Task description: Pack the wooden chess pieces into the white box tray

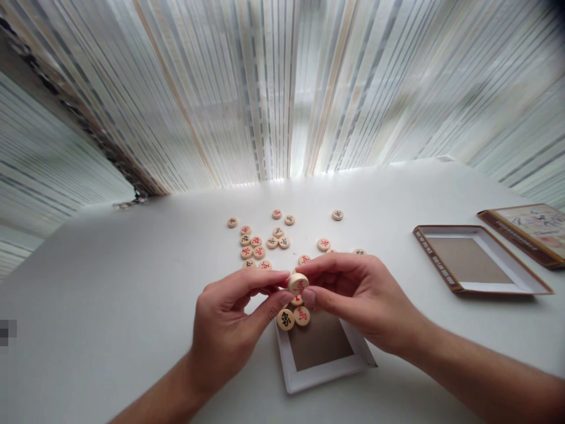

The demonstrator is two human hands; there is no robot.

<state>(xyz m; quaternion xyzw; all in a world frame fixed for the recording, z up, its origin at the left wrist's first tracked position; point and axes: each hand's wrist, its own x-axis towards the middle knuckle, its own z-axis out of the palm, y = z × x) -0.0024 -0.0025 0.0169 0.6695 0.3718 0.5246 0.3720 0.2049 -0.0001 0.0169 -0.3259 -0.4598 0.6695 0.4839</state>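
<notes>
Over the far part of a shallow cardboard box tray (289, 371), my two hands meet at a round wooden Chinese chess piece (298, 284) with a red character. My right hand (357, 294) pinches it from the right between thumb and fingers. From the left, the thumb and index finger of my left hand (233, 315) close on its edge. Just below it another red-marked piece is partly hidden. Inside the tray, a black-marked piece (285, 319) lies beside a red-marked piece (302, 315), both face up.
Beyond my hands, several loose chess pieces (259, 252) are scattered on the white table (145, 306). To the right lie another open box tray (461, 259) and a printed box (538, 229). A striped curtain (273, 88) hangs behind the table's far edge.
</notes>
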